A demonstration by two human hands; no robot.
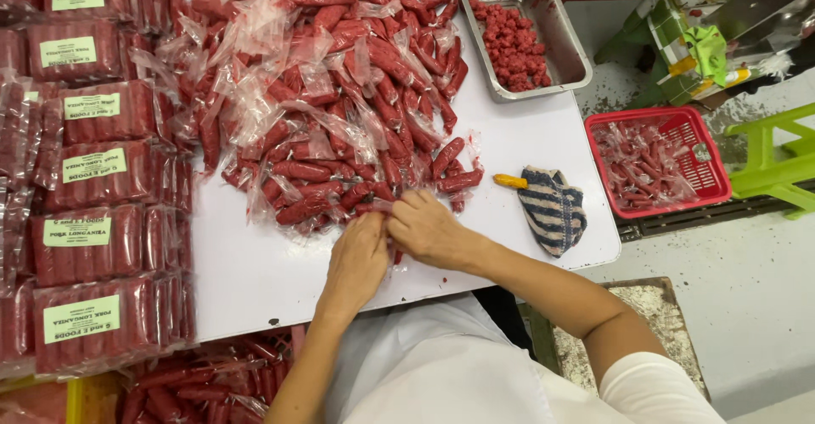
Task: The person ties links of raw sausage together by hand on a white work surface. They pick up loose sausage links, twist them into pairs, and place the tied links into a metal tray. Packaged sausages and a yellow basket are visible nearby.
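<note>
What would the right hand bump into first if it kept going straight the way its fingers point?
The right hand points up-left across the white table. Its fingers already touch a wrapped red sausage, so it would probably push first into the heap of wrapped red sausages, though depth is hard to judge.

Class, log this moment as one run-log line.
left hand + right hand: together on plastic-wrapped red sausage | pile edge | white table | striped cloth right

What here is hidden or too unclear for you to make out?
- What the left hand and right hand pinch: their own fingers cover it.
- Sausage pile: cut off by the top edge.
- Labelled packs: cut off by the left edge.
- Red basket: its wrapped contents are too small to tell.
</note>
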